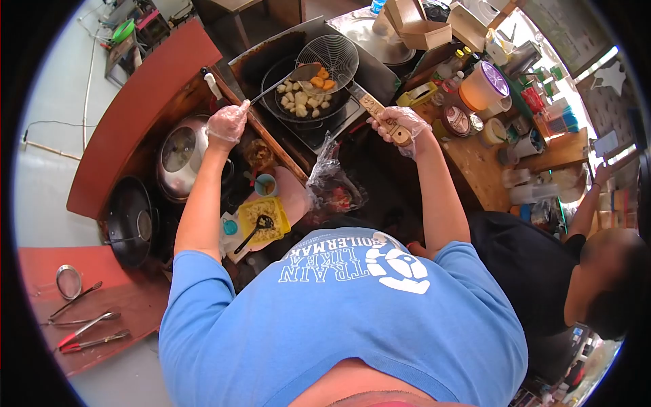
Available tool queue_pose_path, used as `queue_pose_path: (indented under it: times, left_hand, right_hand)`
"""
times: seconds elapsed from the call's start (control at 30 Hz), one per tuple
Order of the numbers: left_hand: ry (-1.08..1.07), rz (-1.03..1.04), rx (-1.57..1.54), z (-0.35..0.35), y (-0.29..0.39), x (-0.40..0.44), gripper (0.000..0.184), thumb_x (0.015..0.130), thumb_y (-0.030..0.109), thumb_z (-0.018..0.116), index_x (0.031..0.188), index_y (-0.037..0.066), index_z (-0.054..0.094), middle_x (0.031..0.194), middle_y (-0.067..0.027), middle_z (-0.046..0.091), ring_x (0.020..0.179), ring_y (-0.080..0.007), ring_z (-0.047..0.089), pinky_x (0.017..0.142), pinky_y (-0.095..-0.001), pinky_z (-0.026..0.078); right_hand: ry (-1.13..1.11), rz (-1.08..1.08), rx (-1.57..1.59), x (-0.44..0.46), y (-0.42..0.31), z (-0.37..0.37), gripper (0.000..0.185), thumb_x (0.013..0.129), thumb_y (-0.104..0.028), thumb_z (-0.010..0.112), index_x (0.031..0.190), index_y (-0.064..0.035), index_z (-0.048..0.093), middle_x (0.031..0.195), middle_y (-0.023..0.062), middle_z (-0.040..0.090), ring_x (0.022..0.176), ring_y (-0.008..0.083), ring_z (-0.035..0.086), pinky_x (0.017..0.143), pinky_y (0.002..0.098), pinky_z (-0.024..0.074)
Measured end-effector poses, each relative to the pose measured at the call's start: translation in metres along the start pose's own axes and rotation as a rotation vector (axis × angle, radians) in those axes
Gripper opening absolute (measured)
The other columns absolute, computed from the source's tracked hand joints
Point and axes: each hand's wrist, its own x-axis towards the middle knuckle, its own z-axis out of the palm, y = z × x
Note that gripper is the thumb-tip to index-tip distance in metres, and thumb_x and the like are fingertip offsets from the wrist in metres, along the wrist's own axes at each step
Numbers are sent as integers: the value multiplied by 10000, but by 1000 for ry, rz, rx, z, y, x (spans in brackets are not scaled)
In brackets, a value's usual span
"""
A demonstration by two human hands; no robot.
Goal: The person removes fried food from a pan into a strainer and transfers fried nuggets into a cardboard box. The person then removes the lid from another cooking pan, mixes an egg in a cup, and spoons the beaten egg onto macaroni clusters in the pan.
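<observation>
My left hand [228,123], in a clear plastic glove, is closed around the long metal handle of a ladle [306,72]. My right hand [401,129], gloved the same way, grips the wooden handle of a wire skimmer [330,53]. Both tools reach over a black wok [271,107] on the stove. Pale chunks of food [303,100] lie in the wok. Several orange pieces [324,79] sit at the skimmer's near edge, by the ladle's bowl. Whether these pieces rest in the skimmer or beneath its mesh, I cannot tell.
Left of me are a lidded pot [182,152], a black pan [127,217] and a yellow tray [260,211] of food. Tongs [88,332] lie on a red board. Jars and a bucket [483,87] crowd the right counter. Another person [536,271] is close at my right.
</observation>
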Motion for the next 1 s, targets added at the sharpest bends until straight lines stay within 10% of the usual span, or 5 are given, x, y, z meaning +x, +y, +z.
queue_pose_path:
  times: [0.33, 0.57, 1.0]
  left_hand:
    - [-88, 27, -90, -12, -2, 4, 303, 857, 109, 683, 1160, 112, 693, 776, -91, 665, 739, -274, 667, 657, -401, 553]
    - [-5, -8, -155, -28, 8, 15, 227, 883, 130, 662, 1102, 116, 717, 819, -97, 692, 766, -272, 679, 670, -401, 556]
    - [-56, -551, -309, 17, 38, 34, 222, 876, 207, 659, 1027, 73, 753, 942, -156, 731, 888, -339, 700, 790, -393, 569]
  right_hand:
    - [-7, -51, -59, -3, 1, 9, 372, 878, -127, 574, 1142, 135, 554, 799, 78, 623, 555, 116, 574, 440, 231, 478]
    - [-8, -43, -12, 1, 0, 1, 151, 864, -38, 603, 978, 55, 567, 823, 147, 629, 573, 192, 594, 474, 312, 508]
    - [-66, 4, 49, -9, -5, 2, 247, 879, -34, 571, 1089, 89, 531, 855, 167, 624, 588, 194, 606, 472, 300, 527]
